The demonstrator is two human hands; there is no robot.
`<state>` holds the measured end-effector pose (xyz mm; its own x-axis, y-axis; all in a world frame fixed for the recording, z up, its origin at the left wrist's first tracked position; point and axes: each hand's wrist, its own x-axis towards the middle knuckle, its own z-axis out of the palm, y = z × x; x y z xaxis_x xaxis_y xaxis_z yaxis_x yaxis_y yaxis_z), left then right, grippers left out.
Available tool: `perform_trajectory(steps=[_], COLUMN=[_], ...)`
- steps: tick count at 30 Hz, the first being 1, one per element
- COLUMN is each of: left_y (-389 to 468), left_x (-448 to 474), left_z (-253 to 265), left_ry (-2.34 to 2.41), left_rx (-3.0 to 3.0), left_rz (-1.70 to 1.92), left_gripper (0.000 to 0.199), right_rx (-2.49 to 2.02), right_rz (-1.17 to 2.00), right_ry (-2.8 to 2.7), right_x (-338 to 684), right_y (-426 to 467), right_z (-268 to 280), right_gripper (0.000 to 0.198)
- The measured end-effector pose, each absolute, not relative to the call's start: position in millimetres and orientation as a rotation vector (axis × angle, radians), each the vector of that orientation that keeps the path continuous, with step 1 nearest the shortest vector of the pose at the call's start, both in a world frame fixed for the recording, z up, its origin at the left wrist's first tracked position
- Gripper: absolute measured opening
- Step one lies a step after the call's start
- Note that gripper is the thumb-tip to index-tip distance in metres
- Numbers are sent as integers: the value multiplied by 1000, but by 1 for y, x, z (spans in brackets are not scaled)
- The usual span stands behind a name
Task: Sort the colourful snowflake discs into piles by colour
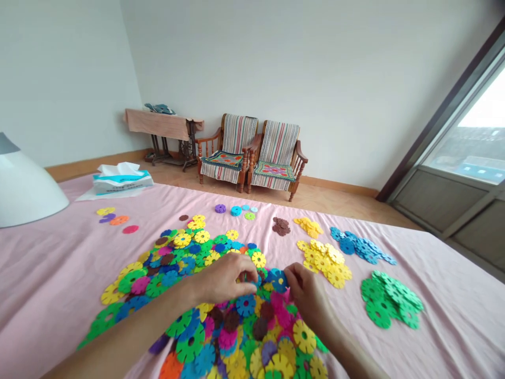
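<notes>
A wide heap of notched plastic discs (232,363) in mixed colours spreads over the cloth in front of me. Above its middle is my left hand (229,278), fingers loosely curled, with a gap between thumb and fingertips and no disc clearly in them. At the heap's right side, my right hand (305,287) pinches a blue disc (278,280) by its edge. Pink discs (280,310) lie just below that hand. Sorted piles lie to the right: yellow discs (325,260), blue discs (361,246), green discs (390,300) and brown discs (281,226).
The table has a pink cloth (434,268). A tissue pack (123,181) and a white cone-shaped object (27,189) stand at the left. Small stacks of purple discs (220,208) and light blue discs (235,211) lie near the far edge. Beyond are two wooden chairs (272,152).
</notes>
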<state>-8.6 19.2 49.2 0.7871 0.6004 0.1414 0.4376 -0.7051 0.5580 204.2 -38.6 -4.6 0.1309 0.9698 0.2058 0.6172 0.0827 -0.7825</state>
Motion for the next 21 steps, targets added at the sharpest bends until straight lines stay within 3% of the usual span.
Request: perform_trajectory(steps=[3,7,10,14,21], left_y=[11,8,6,8,24], left_x=[-7,-9,-9,-10,-13], left_z=[52,54,54,54,53], left_ry=[735,781,774,750,801], left_rx=[2513,2583,2626,2608,2346], left_rz=[244,119,138,224,408], left_gripper=[19,34,29,9,24], right_rx=[-1650,-1835,-1977,-2146,-2217], right_rz=[589,370,222,82,-19], right_ry=[-1490,-1337,-1184,-956,-929], right_x=[230,296,357,417,428], right_y=[-33,-14,2,14,12], right_z=[-3,3,7,13,14], right_gripper=[31,29,27,30,33])
